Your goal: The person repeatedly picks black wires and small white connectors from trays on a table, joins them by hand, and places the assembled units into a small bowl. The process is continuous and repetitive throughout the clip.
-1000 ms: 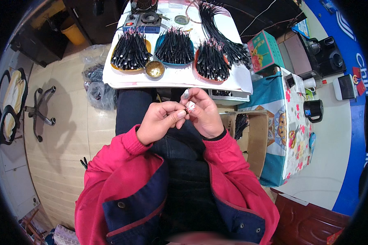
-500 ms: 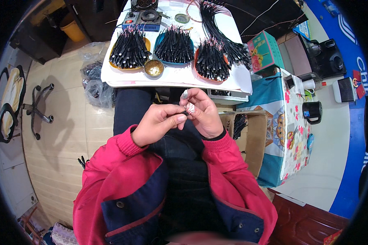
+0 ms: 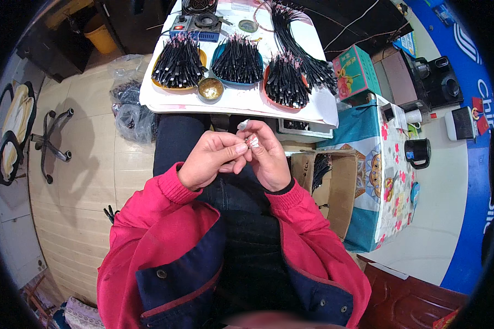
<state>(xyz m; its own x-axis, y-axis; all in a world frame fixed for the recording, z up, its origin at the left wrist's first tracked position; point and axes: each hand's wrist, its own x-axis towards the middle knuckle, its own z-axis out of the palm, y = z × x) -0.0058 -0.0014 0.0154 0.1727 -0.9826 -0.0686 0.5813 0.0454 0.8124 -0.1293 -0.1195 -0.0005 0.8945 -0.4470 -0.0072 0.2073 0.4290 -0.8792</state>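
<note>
In the left hand, thin wire ends look reddish.

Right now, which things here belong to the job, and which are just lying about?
Likely the job:
left hand, pinching something too small to identify
right hand, fingertips meeting the left's
black cables
perhaps the metal bowl and blue box

Likely just about:
black mug
green carton
yellow bin

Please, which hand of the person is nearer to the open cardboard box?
Right. The right hand is to the left of the cardboard box in the picture; the left hand is farther left, beyond the right one.
</note>
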